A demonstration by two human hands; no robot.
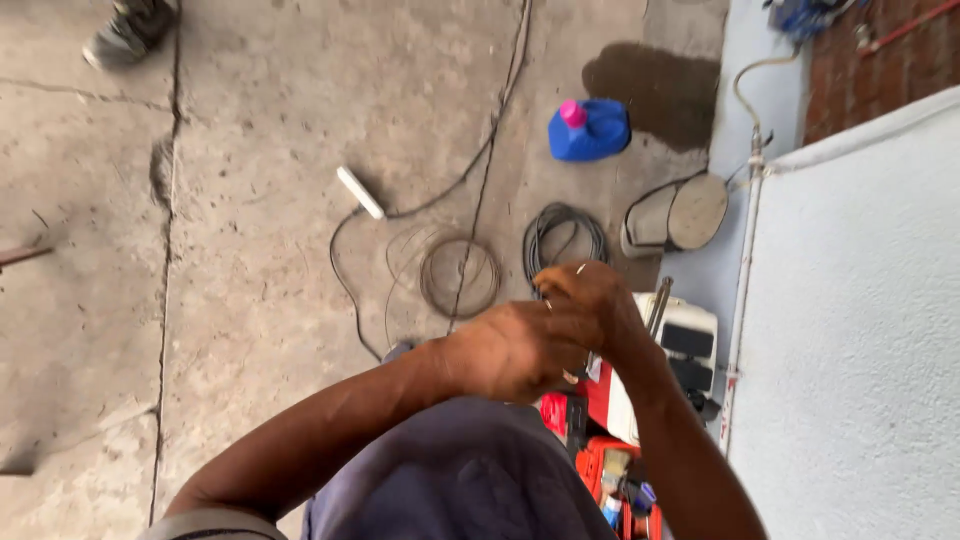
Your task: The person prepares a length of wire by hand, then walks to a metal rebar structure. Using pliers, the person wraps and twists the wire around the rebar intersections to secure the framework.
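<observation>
My two hands meet in the middle of the view, above the concrete floor. My left hand (510, 350) is closed into a fist, its knuckles against my right hand (592, 295). The right hand's fingers pinch a thin piece of pale wire (580, 268), whose short ends stick out above the fingers and between the hands. Most of the wire is hidden inside both grips. Directly below the hands sits a white and red box-shaped machine (685, 345) with a metal handle.
On the floor lie a coil of thin wire (460, 275), a coil of black cable (565, 235), a white power strip (360, 192), a blue jug with a pink cap (588, 130) and a pair of flat shoes (675, 215). A white wall (860, 330) stands right. Another person's shoe (130, 30) is top left.
</observation>
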